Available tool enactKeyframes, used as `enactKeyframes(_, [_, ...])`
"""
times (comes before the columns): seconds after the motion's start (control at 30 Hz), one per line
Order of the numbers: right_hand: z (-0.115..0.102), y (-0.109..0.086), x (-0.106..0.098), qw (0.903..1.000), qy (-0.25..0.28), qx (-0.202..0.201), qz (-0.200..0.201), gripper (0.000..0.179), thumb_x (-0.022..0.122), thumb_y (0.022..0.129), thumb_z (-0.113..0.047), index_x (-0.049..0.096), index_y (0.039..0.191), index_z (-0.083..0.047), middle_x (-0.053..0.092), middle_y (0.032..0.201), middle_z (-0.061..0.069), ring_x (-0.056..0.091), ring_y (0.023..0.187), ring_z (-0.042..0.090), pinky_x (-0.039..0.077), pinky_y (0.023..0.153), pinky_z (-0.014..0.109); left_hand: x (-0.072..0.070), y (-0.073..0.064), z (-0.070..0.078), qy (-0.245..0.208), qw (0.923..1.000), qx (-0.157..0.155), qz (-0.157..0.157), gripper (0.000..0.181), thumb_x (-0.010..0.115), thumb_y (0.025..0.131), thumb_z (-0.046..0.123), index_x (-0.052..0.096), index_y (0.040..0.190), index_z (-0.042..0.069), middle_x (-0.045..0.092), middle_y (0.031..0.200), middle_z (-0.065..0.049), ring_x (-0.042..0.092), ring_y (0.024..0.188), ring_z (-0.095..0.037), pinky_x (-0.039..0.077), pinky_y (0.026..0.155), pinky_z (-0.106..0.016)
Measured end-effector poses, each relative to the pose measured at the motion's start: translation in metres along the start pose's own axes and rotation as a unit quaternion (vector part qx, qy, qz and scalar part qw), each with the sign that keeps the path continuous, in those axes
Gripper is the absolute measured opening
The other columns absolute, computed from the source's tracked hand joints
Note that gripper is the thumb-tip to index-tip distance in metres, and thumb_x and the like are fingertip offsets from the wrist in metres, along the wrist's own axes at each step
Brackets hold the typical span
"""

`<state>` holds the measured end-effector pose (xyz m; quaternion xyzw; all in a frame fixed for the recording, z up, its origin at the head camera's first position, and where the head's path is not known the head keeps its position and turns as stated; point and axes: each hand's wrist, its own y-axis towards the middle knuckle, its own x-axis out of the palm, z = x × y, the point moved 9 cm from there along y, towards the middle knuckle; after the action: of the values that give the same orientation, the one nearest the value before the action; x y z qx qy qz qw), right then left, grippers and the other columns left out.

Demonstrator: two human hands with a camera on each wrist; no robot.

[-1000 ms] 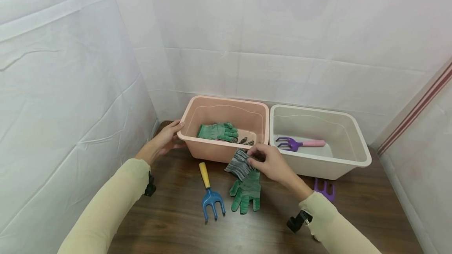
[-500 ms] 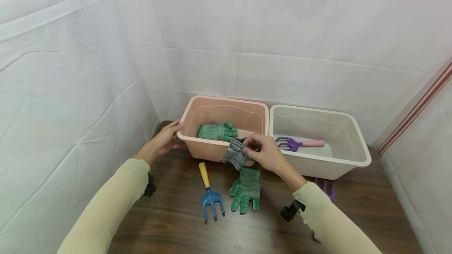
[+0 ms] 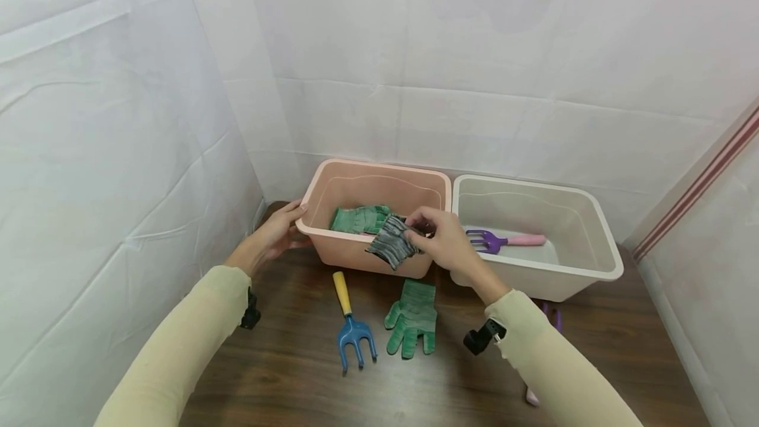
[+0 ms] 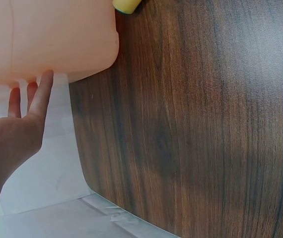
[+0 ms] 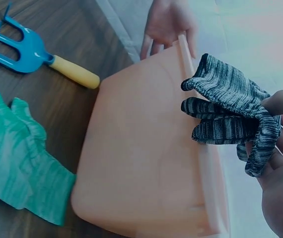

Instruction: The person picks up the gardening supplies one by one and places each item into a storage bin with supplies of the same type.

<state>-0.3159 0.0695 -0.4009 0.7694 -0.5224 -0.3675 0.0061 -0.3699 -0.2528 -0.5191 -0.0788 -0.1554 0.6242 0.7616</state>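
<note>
The right hand (image 3: 446, 242) pinched the grey striped glove (image 3: 390, 242) at the near rim of the pink tub (image 3: 379, 173), the glove hanging leftward from the fingers, half over the rim. The left hand (image 3: 274, 234), fingers straight, braced the tub's left corner.

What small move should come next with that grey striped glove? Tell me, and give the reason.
Probably carry the grey striped glove a little further over the pink bin and let go. The right hand pinches it right at the near rim, half hanging outside, a green glove already lies inside, and the left hand steadies the bin's corner.
</note>
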Motion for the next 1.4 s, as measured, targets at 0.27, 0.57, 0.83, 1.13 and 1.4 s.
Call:
enactKeyframes(0.27, [-0.005, 0.014, -0.010, 0.9999, -0.007, 0.008, 0.012, 0.007, 0.075, 0.098, -0.007, 0.074, 0.105, -0.009, 0.072, 0.097, 0.003, 0.067, 0.083, 0.017, 0.057, 0.073, 0.034, 0.001, -0.001, 0.000, 0.000, 1.0000, -0.003, -0.004, 0.064, 0.043, 0.116, 0.036, 0.017, 0.172, 0.019, 0.024, 0.173, -0.018, 0.030, 0.156, -0.040, 0.031, 0.121, -0.067])
enactKeyframes(0.57, [-0.001, 0.024, -0.014, 0.9994, -0.001, 0.023, 0.025, 0.008, 0.076, 0.098, -0.009, 0.074, 0.105, -0.008, 0.073, 0.099, 0.006, 0.068, 0.085, 0.020, 0.057, 0.076, 0.038, 0.001, 0.000, 0.000, 0.001, 1.0000, -0.002, -0.003, 0.064, 0.043, 0.116, 0.036, 0.017, 0.172, 0.019, 0.024, 0.172, -0.019, 0.030, 0.156, -0.040, 0.032, 0.121, -0.066])
enactKeyframes(0.83, [0.006, 0.030, -0.014, 0.9990, -0.002, 0.035, 0.028, 0.008, 0.074, 0.100, -0.011, 0.073, 0.107, -0.007, 0.073, 0.099, 0.006, 0.067, 0.086, 0.021, 0.057, 0.076, 0.039, -0.001, -0.002, 0.000, -0.001, 1.0000, -0.001, -0.002, 0.064, 0.044, 0.116, 0.036, 0.017, 0.172, 0.018, 0.024, 0.173, -0.019, 0.029, 0.156, -0.040, 0.032, 0.120, -0.067])
enactKeyframes(1.13, [0.024, 0.033, -0.014, 0.9973, 0.014, 0.056, 0.045, 0.010, 0.073, 0.101, -0.010, 0.072, 0.109, -0.005, 0.072, 0.101, 0.008, 0.067, 0.089, 0.022, 0.056, 0.078, 0.036, 0.001, -0.003, 0.001, -0.001, 1.0000, -0.002, 0.001, 0.064, 0.044, 0.116, 0.036, 0.018, 0.172, 0.019, 0.025, 0.173, -0.018, 0.031, 0.156, -0.038, 0.032, 0.120, -0.067])
enactKeyframes(1.4, [0.043, 0.034, -0.012, 0.9943, 0.015, 0.082, 0.067, 0.009, 0.073, 0.100, -0.009, 0.072, 0.108, -0.005, 0.072, 0.101, 0.009, 0.067, 0.090, 0.023, 0.056, 0.080, 0.036, 0.001, -0.004, 0.002, 0.003, 1.0000, -0.003, -0.001, 0.064, 0.044, 0.116, 0.036, 0.017, 0.172, 0.019, 0.025, 0.173, -0.018, 0.030, 0.156, -0.038, 0.032, 0.120, -0.067])
